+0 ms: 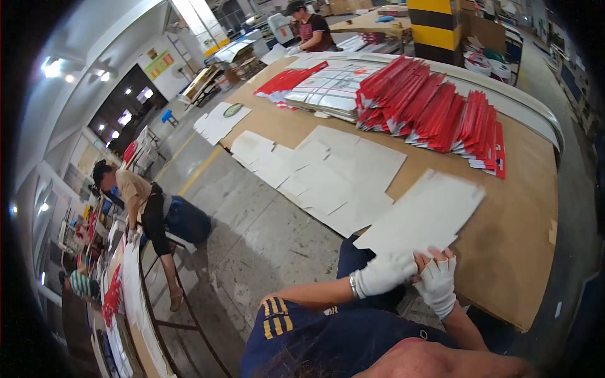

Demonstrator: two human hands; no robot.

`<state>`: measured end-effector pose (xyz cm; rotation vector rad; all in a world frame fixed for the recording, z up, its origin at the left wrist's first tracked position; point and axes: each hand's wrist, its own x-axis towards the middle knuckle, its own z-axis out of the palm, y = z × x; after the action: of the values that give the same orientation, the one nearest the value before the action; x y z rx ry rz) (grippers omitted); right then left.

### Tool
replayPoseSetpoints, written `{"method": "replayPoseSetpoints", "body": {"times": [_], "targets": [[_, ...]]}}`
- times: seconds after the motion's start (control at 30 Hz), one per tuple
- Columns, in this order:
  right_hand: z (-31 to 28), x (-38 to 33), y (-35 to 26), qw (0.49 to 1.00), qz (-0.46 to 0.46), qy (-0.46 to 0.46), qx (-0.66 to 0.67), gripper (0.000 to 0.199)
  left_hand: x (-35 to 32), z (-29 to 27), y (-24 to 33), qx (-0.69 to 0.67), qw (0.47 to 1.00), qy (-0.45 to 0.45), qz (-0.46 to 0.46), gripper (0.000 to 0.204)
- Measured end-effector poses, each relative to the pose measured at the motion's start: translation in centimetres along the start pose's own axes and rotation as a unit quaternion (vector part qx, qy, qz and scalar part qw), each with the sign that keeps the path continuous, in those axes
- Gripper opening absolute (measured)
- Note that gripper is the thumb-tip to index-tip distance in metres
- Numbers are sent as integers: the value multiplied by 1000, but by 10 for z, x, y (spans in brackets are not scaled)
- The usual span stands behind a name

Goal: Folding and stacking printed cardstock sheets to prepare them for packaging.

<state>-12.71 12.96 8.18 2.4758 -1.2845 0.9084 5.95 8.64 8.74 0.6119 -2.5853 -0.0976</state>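
A blank white cardboard sheet [423, 217] slants over the near edge of the table, its far corner blurred. My left hand [386, 274], in a white glove with bare fingertips, is closed at the sheet's near edge. Beside it my right hand [437, 285], gloved the same way, has its fingers bent over that edge, close to the left fingertips. Both thumbs are hard to make out. More white die-cut cardboard sheets [334, 167] lie overlapped just beyond, along the table's left side.
Folded red-and-white card pieces [435, 116] stand in a dense row across the brown tabletop [510, 252]. Left of them lie a printed white stack [331, 88] and red sheets [290, 80]. One person [312, 31] works at the far end; another [142, 201] sits at left near a blue barrel [188, 218].
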Motion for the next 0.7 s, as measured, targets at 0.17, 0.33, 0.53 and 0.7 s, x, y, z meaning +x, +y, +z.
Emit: {"method": "replayPoseSetpoints", "body": {"times": [0.17, 0.33, 0.53, 0.7], "targets": [[27, -67, 48, 996, 70, -42, 34, 20, -6, 11, -1, -136, 987, -57, -70, 78], [-2, -93, 56, 989, 146, 4, 27, 17, -18, 5, -51, 99, 977, -149, -113, 89], [-56, -207, 90, 936, 315, -106, 116, 49, -9, 61, -101, 0, 996, -90, -25, 31], [-62, -256, 84, 926, 370, 41, 63, 27, 11, 85, -87, -267, 962, -49, -27, 17]]}}
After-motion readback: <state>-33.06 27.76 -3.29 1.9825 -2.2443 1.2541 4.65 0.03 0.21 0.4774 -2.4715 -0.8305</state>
